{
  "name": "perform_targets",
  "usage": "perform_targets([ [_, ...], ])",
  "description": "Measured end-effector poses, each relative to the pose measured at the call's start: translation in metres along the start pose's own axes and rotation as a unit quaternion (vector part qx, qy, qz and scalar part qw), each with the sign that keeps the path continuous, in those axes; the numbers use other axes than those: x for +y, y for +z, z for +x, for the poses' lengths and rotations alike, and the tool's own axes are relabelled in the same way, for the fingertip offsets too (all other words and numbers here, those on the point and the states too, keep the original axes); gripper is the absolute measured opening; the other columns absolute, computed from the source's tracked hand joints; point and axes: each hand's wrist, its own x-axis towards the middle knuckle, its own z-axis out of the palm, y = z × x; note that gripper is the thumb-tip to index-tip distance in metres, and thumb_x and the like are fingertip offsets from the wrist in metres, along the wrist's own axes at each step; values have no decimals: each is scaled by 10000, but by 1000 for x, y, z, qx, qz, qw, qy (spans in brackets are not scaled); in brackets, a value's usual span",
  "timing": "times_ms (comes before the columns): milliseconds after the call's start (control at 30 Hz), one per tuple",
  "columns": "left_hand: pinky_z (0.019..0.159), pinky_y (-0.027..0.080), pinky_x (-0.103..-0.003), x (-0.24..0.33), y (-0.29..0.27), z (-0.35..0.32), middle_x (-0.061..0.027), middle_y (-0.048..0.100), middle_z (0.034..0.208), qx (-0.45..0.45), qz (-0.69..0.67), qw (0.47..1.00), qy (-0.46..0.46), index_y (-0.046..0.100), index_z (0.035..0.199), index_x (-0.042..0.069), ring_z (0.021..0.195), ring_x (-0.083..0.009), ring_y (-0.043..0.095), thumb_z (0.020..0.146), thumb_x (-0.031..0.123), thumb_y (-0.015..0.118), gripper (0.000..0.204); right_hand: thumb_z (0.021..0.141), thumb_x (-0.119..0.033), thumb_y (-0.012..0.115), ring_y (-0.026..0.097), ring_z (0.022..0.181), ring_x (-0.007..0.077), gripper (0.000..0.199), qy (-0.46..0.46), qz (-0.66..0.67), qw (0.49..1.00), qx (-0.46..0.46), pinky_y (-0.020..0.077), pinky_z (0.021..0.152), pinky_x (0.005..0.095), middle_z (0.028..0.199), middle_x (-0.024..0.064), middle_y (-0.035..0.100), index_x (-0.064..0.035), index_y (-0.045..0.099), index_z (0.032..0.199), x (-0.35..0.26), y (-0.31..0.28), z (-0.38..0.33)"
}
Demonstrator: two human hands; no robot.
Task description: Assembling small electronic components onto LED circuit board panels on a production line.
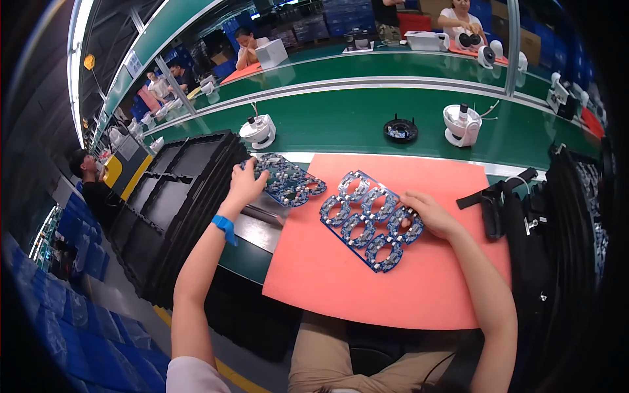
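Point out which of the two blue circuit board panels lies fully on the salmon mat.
The panel of ring-shaped boards under the right hand lies wholly on the mat. The other panel, held by the left hand, overhangs the mat's left edge.

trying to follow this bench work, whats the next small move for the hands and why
Probably the left hand lifts the blue circuit panel it grips at the edge of the black trays. The right hand only rests on the second panel, which lies flat on the orange mat, so that one seems placed.
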Motion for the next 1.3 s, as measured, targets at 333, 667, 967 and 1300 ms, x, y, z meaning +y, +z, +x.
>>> perform_targets([
  [333,829,452,-393,60,-30,-43,-178,572,1064,-8,-40,987,154,593,1052,38,991,-342,552,827,316,626,360,943,-227,480,590,599,73,209,-4,112,994,-9,485,499,206,736,26,605,-35,561,950,-2,-9,-2],
  [667,1063,230,-418,200,19,-81,-123,209,1437,-118,-728,675,30,130,1442,143,1338,-237,204,886,419,521,734,958,-214,400,564,665,61,257,-148,335,930,31,485,579,217,856,14,618,-59,538,1108,-10,-34,-5],
  [967,908,475,-425,204,113,-85,-169,520,1205,-416,-840,347,8,470,1199,-5,1082,-264,533,916,267,460,393,909,-152,481,562,774,73,149,-104,131,984,65,455,682,223,870,2,593,-53,580,963,-5,-18,7],
  [1300,1046,357,-350,234,82,-103,-170,400,1360,-406,-811,394,150,358,1334,-16,1238,-250,421,940,129,378,420,916,-281,548,460,520,52,361,-104,-204,967,107,369,475,245,552,-20,509,-22,619,674,7,-26,3],
])
